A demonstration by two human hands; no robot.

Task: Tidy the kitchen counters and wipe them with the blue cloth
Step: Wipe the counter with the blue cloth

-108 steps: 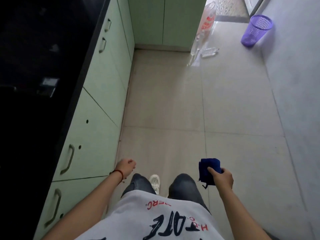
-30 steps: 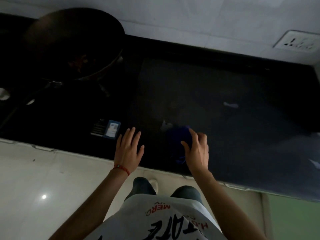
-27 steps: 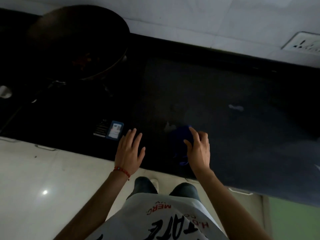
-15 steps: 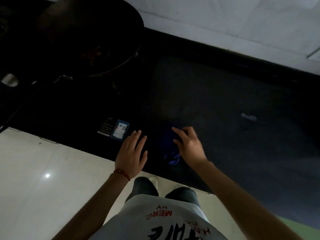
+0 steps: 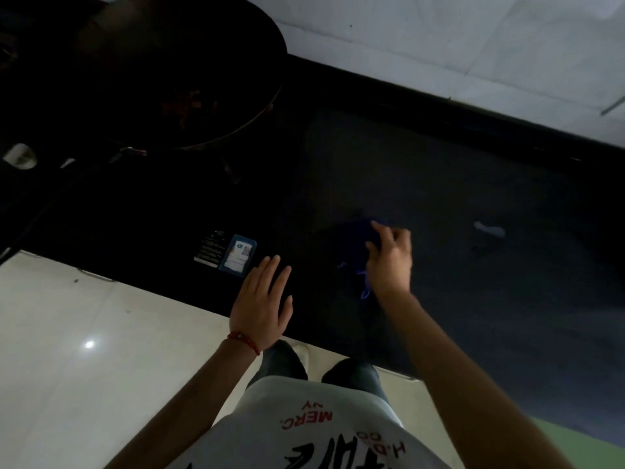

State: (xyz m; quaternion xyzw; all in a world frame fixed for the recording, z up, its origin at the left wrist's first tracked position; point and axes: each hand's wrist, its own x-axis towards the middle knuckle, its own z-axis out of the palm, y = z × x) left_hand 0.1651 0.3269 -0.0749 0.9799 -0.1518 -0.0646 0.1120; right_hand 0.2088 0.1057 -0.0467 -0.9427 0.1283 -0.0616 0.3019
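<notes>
Blue cloth [image 5: 351,242] lies bunched on the dark desk [image 5: 473,265], hard to make out in the dim light, with a loose thread trailing toward the front edge. My right hand [image 5: 389,262] is on its right side, wrist bent, fingers [image 5: 380,231] loosely curled and reaching over the top of the cloth; I cannot tell whether they pinch it or only rest on it. My right forearm runs up from the lower right. My left hand [image 5: 262,299] is flat and open, fingers spread and pointing away from me, at the desk's front edge beside the cloth, a red bracelet [image 5: 243,341] on the wrist. Just beyond its fingertips sits a small blue card [image 5: 238,255]. A wok [image 5: 162,72] stands at the far left, well apart from both hands.
</notes>
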